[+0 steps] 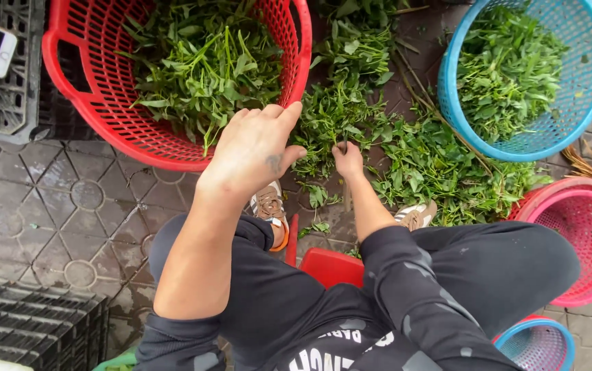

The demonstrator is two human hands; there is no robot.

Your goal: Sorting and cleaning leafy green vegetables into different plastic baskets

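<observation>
Nearby, hands (pixel 254 148) between red basket (pixel 90 103), probably greens (pixel 419 165).

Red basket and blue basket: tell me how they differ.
The red basket sits at the upper left, in front of the left hand; the blue basket sits at the upper right, away from both hands. The red basket's greens look like longer leafy stems piled loosely, while the blue basket's greens look shorter and more tightly packed. Both are round, perforated plastic baskets holding leafy greens.
</observation>
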